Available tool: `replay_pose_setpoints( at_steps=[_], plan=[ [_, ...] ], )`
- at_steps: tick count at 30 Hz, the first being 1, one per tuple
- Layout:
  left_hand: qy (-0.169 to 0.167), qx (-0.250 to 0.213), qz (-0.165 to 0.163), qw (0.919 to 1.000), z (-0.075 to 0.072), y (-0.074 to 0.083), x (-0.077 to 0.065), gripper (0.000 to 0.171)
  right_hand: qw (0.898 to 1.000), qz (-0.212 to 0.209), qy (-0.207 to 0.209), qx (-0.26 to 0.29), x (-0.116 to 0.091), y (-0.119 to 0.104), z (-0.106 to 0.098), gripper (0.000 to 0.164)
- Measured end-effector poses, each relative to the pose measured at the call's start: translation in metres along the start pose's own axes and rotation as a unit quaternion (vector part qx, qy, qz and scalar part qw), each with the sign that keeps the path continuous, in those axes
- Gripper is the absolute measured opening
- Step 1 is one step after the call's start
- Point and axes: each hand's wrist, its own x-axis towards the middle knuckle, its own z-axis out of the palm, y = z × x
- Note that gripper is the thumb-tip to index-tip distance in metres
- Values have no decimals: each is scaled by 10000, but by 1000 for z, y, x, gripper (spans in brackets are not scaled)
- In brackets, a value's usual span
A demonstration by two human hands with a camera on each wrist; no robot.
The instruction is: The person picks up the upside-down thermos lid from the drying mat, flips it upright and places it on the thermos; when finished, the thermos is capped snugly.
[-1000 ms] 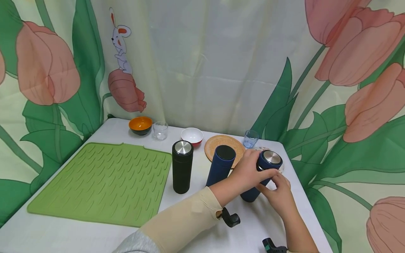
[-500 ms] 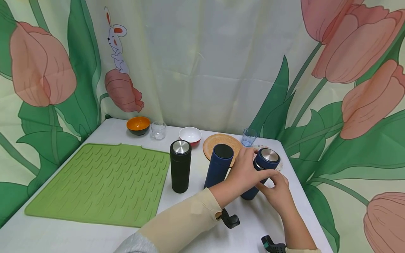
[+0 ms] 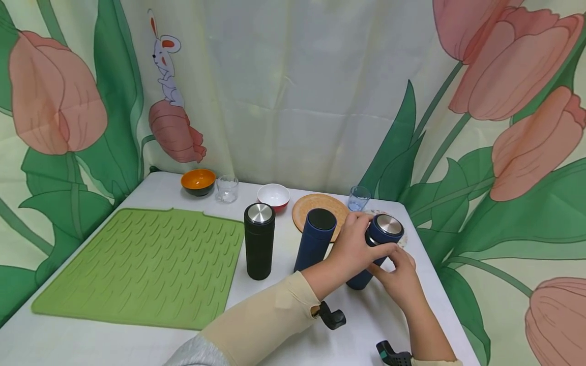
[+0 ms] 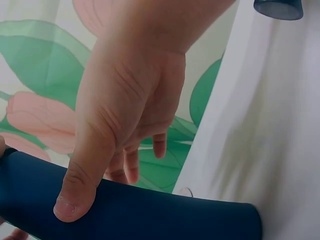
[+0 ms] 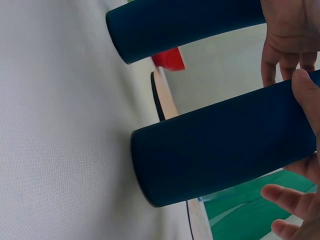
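Observation:
A blue thermos point(image 3: 361, 279) with a silver-topped lid stands on the white table at the right, leaning a little in the head view. My left hand point(image 3: 350, 246) grips its upper part, thumb across the front, fingers reaching behind. A silver band shows just under the lid. Lower on the body, my right hand point(image 3: 402, 282) holds it; in the left wrist view the right thumb presses on the blue body point(image 4: 170, 215), while the other fingers pass behind. Left of the hands is a second blue thermos point(image 3: 315, 244) with a dark top, partly covered by the left forearm.
A black thermos point(image 3: 259, 249) stands beside a green ridged mat point(image 3: 142, 269). Along the back are an orange bowl point(image 3: 198, 179), a clear glass point(image 3: 227, 189), a white-and-red bowl point(image 3: 273, 195), a round wooden board point(image 3: 302, 208) and a bluish glass point(image 3: 358, 197). A patterned plate point(image 3: 403, 241) is mostly hidden.
The head view has shifted slightly, so everything sits a little farther left. Both hands keep their hold on the blue thermos, with hardly any movement.

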Motion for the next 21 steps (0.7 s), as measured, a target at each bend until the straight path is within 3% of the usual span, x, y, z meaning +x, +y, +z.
replay_pose_setpoints(
  at_steps=[8, 14, 21],
  plan=[
    [-105, -130, -61, 9998, 0, -1, 0, 71, 10000, -26, 10, 1, -2, -2, 0, 76],
    [-363, -268, -82, 9989, 0, -7, 5, 68, 9998, -154, 65, -47, -2, -1, -1, 80],
    [-552, -39, -85, 9984, -2, -9, 9, 64, 9998, -146, 31, -102, -2, -1, -1, 81]
  ],
)
